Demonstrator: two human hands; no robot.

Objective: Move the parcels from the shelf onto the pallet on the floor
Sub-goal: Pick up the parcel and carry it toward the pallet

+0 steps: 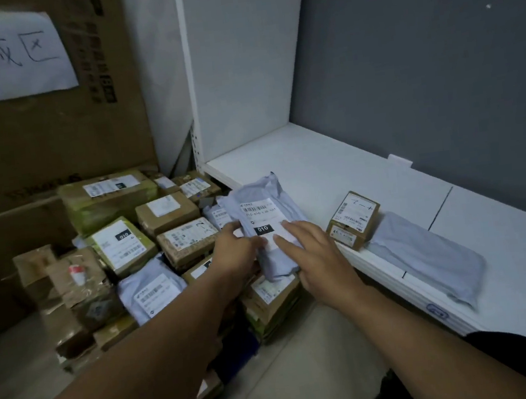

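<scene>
Holding a grey mailer (264, 212) with both hands right at the front left corner of the white shelf (316, 160), so it hangs partly past the edge above the pile of parcels (148, 238) stacked lower down on the left. The left hand (236, 251) grips the bag's left edge, thumb on the label and the other fingers curled round the side. The right hand (315, 255) lies on top with its fingers straight and a bit spread over the label; its thumb is out of sight, so I can't tell if it's under the bag. The label shows 010 in a black block, the rest is too blurry to read. Sitting on the shelf are a small cardboard box (354, 220) near the front edge with a handwritten mark, and just beside it a second grey mailer (425, 256) lying flat; whether they touch is hard to say. Whatever the pile stands on is buried under the boxes. Behind it is a big carton (52, 141) with a handwritten paper sign (6, 54), cut off at the left.
</scene>
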